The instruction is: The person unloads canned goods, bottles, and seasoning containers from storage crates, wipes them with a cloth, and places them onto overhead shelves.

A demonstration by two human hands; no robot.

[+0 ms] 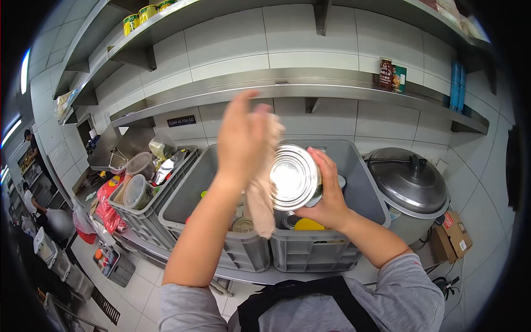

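A large metal can (293,176) is tilted so its shiny ringed end faces me. My right hand (330,193) is closed around its right side. On the can's left, my left hand (241,141) is raised and slightly blurred, with a beige cloth (261,205) held against its palm and hanging down beside the can. Both hands are above two grey plastic crates (354,254). Inside them, partly hidden by my arms, are several cans and a yellow lid (308,224).
A big pot with a metal lid (408,180) stands at the right, beside a cardboard box (451,237). Another crate (149,218) at the left holds plastic tubs. A steel shelf (232,99) crosses the wall ahead. Two people (33,202) are far left.
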